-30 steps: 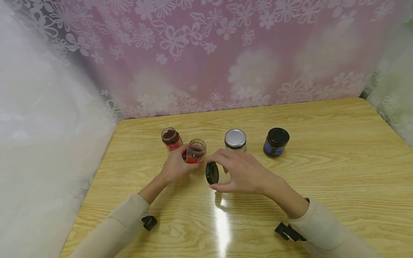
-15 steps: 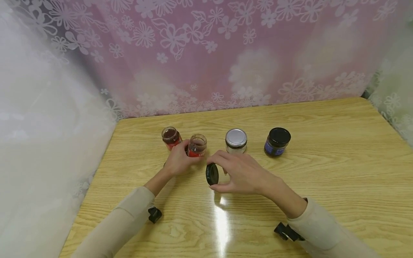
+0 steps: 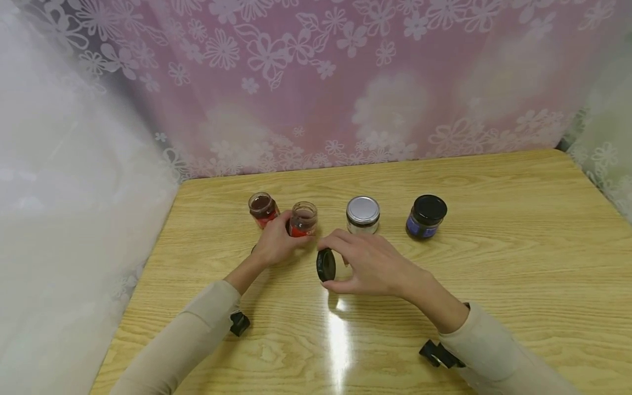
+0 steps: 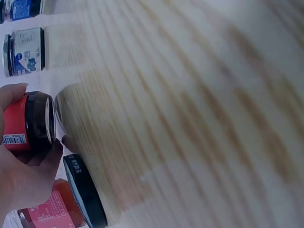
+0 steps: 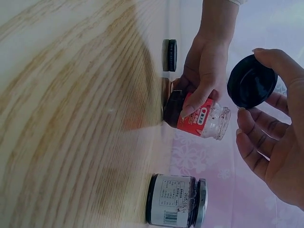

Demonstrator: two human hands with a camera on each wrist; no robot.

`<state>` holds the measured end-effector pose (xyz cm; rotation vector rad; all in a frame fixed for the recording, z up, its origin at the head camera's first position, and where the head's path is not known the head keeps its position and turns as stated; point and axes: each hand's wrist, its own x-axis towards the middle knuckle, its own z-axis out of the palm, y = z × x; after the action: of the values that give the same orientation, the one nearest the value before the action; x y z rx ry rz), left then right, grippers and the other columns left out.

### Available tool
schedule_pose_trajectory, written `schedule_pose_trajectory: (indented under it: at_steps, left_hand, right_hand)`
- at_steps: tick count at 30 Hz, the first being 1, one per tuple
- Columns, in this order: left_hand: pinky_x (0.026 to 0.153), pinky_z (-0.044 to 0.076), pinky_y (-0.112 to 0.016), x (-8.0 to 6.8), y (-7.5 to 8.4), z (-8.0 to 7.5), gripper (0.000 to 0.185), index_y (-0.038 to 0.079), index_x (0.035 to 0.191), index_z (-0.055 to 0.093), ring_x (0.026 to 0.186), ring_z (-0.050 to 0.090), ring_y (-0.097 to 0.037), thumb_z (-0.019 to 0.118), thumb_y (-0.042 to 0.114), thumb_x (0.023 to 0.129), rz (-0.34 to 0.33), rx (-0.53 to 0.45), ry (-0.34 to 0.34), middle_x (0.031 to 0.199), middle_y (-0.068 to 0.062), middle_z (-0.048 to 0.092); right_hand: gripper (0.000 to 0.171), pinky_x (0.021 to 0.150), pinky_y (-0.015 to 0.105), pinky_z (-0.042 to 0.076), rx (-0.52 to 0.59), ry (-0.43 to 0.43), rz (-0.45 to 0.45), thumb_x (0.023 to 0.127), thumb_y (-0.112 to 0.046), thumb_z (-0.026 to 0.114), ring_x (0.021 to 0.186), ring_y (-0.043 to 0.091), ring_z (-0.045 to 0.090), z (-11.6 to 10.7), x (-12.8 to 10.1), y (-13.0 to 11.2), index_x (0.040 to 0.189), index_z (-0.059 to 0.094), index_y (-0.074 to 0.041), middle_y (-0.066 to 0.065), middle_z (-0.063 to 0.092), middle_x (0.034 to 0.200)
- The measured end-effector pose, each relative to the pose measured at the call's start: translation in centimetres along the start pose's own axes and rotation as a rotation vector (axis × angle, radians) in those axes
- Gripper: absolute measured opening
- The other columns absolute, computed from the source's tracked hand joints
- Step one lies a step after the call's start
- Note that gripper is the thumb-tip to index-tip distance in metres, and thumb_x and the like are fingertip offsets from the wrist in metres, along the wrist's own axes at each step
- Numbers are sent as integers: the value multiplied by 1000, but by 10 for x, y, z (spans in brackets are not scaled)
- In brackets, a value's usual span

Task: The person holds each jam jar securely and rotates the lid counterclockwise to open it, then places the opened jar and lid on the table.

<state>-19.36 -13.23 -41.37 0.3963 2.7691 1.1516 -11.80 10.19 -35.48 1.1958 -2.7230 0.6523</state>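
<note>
The left hand grips an open red-labelled jar, left of the silver-lidded jar; right hand fingers pinch its black lid (held edge-on). A loose pinch could drop the lid, or the jar may tip.

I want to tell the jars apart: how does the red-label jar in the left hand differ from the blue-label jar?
The red-label jar is open with no lid, and the left hand grips it. The blue-label jar wears a black lid and stands alone, untouched. Both are small glass jars on the wooden table.
</note>
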Motion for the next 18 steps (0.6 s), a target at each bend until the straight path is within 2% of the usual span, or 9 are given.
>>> schedule_pose_trajectory:
  at_steps: [6, 11, 18]
  left_hand:
    - [81, 49, -38, 1, -2, 0, 58, 11, 126, 53, 95, 62, -18, 75, 41, 81, -2, -8, -19, 109, -4, 64]
    - [82, 49, -38, 1, -2, -2, 61, 10, 128, 51, 97, 61, -19, 74, 42, 82, -1, 23, -35, 111, -5, 63]
    - [83, 48, -39, 0, -1, -2, 61, 7, 126, 51, 98, 61, -21, 74, 42, 82, -8, 58, -32, 109, -7, 63]
  right_hand:
    - [53, 53, 24, 40, 15, -13, 16, 80, -51, 69, 69, 2, 51, 0, 0, 0, 123, 55, -24, -11, 56, 111]
    - [53, 54, 24, 40, 29, -18, 29, 80, -51, 69, 71, 4, 53, 0, -1, -1, 123, 54, -24, -11, 55, 112]
    - [54, 49, 25, 37, 28, 0, 56, 80, -51, 70, 69, 2, 47, 0, -1, 0, 122, 55, -23, -13, 52, 90]
